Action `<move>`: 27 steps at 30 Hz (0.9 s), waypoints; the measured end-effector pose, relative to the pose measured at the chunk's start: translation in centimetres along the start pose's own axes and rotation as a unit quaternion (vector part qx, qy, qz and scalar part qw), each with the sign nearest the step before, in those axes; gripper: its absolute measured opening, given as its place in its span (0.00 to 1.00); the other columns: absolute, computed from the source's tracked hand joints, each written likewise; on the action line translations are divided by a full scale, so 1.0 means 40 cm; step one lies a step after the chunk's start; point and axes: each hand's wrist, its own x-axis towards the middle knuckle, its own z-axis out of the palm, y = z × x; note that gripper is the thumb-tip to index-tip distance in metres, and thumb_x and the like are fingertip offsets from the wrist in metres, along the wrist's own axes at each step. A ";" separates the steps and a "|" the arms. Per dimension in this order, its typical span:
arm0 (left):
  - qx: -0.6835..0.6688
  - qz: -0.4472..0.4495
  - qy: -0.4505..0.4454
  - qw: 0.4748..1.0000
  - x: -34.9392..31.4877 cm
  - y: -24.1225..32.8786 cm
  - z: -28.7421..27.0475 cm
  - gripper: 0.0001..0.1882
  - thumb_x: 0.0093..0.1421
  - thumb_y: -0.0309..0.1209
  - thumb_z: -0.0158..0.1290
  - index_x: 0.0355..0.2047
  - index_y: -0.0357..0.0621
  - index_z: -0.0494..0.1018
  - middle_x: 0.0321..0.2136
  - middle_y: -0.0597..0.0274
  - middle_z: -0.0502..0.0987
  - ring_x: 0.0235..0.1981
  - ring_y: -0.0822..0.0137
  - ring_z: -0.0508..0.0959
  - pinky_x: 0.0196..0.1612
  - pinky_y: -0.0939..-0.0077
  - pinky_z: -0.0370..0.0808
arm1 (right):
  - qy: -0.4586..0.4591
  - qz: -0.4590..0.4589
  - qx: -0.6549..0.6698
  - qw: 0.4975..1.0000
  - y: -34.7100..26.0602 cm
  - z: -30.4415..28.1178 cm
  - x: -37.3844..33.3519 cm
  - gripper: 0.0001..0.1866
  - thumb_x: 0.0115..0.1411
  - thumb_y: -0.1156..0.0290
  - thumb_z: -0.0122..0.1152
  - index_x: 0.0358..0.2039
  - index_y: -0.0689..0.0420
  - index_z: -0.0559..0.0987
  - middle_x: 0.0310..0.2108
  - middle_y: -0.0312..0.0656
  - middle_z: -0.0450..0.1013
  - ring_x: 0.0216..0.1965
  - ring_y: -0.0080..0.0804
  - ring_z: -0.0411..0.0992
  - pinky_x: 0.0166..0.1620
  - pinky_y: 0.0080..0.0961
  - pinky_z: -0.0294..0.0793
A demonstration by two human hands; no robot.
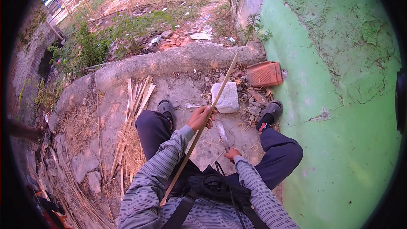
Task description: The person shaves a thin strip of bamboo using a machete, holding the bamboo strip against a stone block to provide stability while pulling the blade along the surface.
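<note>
A long thin bamboo strip [225, 80] runs slantwise from beside my body up past the white block. My left hand [201, 118] is closed around it near its middle. Lower and to the right, my right hand [232, 154] grips the handle of a machete [222, 133], its flat grey blade pointing away from me. The blade lies apart from the strip, over the ground between my legs. Just beyond the blade sits a whitish squarish block [225, 97]. A pale plastic spoon [193, 105] lies on the ground left of the block, near my left hand.
Split bamboo strips [135, 97] and shavings [131, 152] are piled left of my left leg. A low rounded concrete kerb [178, 61] crosses ahead. An orange roof tile [264, 74] leans by the green wall [335, 157], which closes off the right side. Rubble [255, 109] lies near my right shoe.
</note>
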 end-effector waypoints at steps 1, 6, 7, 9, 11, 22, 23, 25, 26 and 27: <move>0.002 0.001 -0.003 1.000 0.001 0.003 0.002 0.23 0.77 0.47 0.40 0.46 0.37 0.73 0.27 0.64 0.76 0.20 0.72 0.79 0.22 0.78 0.78 | 0.003 0.004 0.005 1.000 0.000 0.001 0.000 0.27 0.52 0.52 0.66 0.41 0.66 0.84 0.31 0.49 0.83 0.29 0.39 0.84 0.37 0.35 0.84; -0.008 0.009 -0.019 1.000 -0.001 0.002 0.004 0.19 0.75 0.45 0.47 0.46 0.39 0.73 0.28 0.63 0.77 0.21 0.72 0.80 0.22 0.79 0.78 | 0.006 0.000 -0.004 1.000 -0.004 -0.013 -0.008 0.27 0.54 0.50 0.65 0.42 0.64 0.84 0.31 0.46 0.83 0.28 0.38 0.84 0.37 0.35 0.83; 0.007 0.012 -0.010 1.000 0.001 0.002 0.007 0.18 0.74 0.44 0.49 0.45 0.39 0.73 0.28 0.63 0.77 0.21 0.72 0.80 0.21 0.79 0.77 | 0.003 0.002 -0.010 1.000 -0.007 -0.022 -0.008 0.27 0.55 0.50 0.63 0.42 0.62 0.84 0.30 0.45 0.83 0.27 0.36 0.83 0.36 0.34 0.83; 0.037 0.020 0.007 0.999 0.005 -0.005 0.014 0.17 0.72 0.43 0.52 0.44 0.41 0.72 0.28 0.63 0.77 0.20 0.72 0.80 0.20 0.79 0.76 | -0.004 0.010 0.006 1.000 -0.012 -0.039 -0.007 0.26 0.56 0.49 0.63 0.42 0.62 0.84 0.30 0.44 0.83 0.27 0.36 0.83 0.36 0.34 0.83; 0.015 0.014 0.009 1.000 0.011 -0.014 0.013 0.17 0.70 0.43 0.55 0.45 0.42 0.69 0.29 0.61 0.79 0.19 0.71 0.80 0.18 0.78 0.75 | -0.013 0.023 0.050 0.998 -0.016 -0.055 -0.006 0.27 0.56 0.50 0.65 0.40 0.65 0.84 0.31 0.48 0.83 0.28 0.36 0.84 0.36 0.34 0.83; 0.003 -0.004 0.027 1.000 0.042 -0.037 0.001 0.14 0.73 0.40 0.48 0.46 0.42 0.66 0.29 0.57 0.79 0.23 0.63 0.84 0.16 0.73 0.76 | 0.013 -0.048 0.338 0.940 -0.038 -0.102 -0.022 0.24 0.61 0.48 0.65 0.29 0.62 0.80 0.20 0.39 0.75 0.18 0.27 0.73 0.24 0.27 0.72; -0.003 -0.002 0.036 0.999 0.036 -0.035 -0.003 0.13 0.74 0.40 0.47 0.46 0.42 0.66 0.28 0.59 0.77 0.21 0.65 0.82 0.16 0.74 0.74 | 0.012 -0.053 0.355 0.933 -0.055 -0.123 -0.051 0.25 0.62 0.48 0.64 0.29 0.61 0.79 0.20 0.38 0.73 0.17 0.25 0.71 0.23 0.26 0.70; -0.019 0.001 0.045 0.999 0.019 -0.024 0.011 0.13 0.74 0.39 0.46 0.46 0.42 0.67 0.27 0.63 0.74 0.17 0.69 0.78 0.15 0.77 0.70 | -0.017 -0.056 0.443 0.894 -0.067 -0.170 -0.106 0.27 0.65 0.43 0.61 0.31 0.60 0.77 0.20 0.35 0.71 0.17 0.22 0.67 0.21 0.24 0.66; -0.036 0.003 0.045 0.998 0.017 -0.033 0.001 0.12 0.75 0.39 0.45 0.46 0.43 0.67 0.26 0.65 0.72 0.16 0.71 0.74 0.14 0.78 0.67 | -0.035 -0.062 0.483 0.873 -0.086 -0.192 -0.136 0.28 0.66 0.41 0.59 0.32 0.59 0.76 0.20 0.34 0.69 0.16 0.20 0.65 0.21 0.22 0.64; -0.052 0.006 0.041 0.998 0.026 -0.049 -0.008 0.12 0.75 0.39 0.44 0.46 0.43 0.67 0.25 0.67 0.69 0.15 0.74 0.70 0.14 0.79 0.63 | -0.043 -0.082 0.508 0.856 -0.096 -0.215 -0.167 0.29 0.67 0.40 0.57 0.33 0.58 0.75 0.20 0.32 0.68 0.16 0.18 0.63 0.20 0.21 0.62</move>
